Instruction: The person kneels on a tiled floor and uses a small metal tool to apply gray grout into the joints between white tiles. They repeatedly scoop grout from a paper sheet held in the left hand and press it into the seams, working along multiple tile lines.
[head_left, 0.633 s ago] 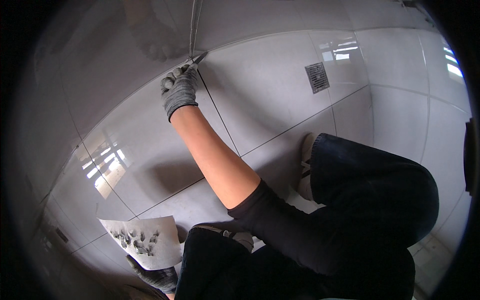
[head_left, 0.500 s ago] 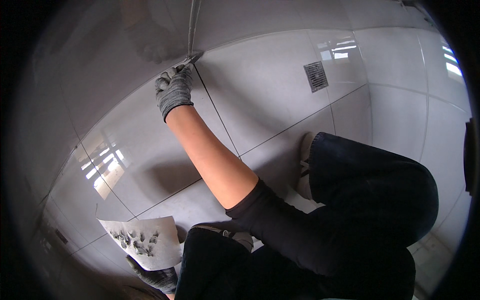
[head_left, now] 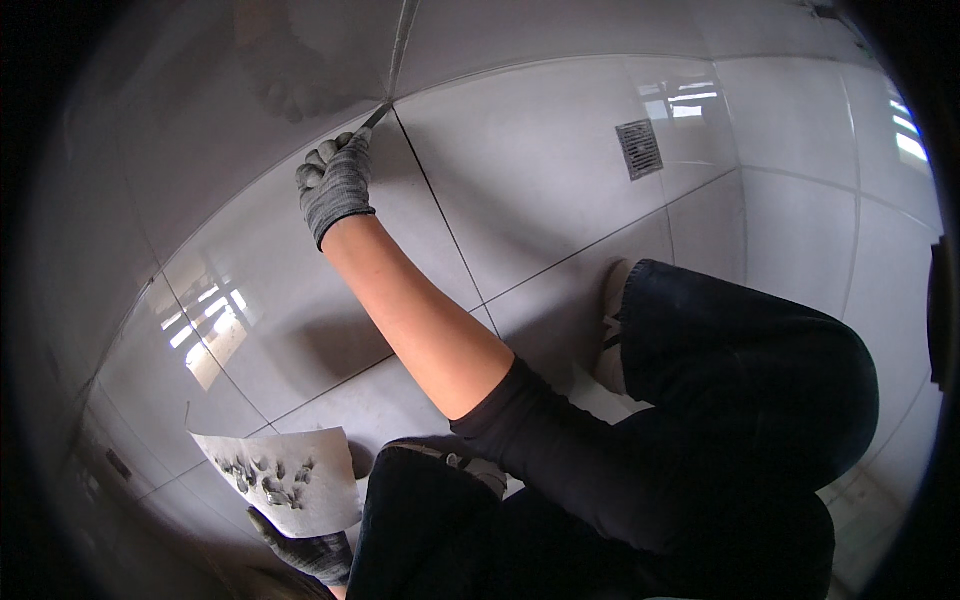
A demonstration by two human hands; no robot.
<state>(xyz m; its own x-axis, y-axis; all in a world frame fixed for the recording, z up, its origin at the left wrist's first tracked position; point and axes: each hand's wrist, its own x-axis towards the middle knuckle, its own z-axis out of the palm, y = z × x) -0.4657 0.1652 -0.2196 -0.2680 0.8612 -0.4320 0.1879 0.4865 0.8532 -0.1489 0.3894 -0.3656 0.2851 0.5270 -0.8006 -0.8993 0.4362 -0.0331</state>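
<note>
Head; left hand (head_left: 308, 556) partly behind paper (head_left: 322, 512)

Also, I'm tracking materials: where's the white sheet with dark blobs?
In the head view's lower left, the white sheet is just above the gloved left hand, beside the left trouser leg.

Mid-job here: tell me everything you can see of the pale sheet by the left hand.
The pale sheet looks like thin paper or card, bowed in a curve. Dark, uneven dabs cluster on its left and middle; the right end is bare. It is over the tiled floor, at the lower left of the view. The gloved left hand is at its lower edge, most of the grip hidden.
</note>
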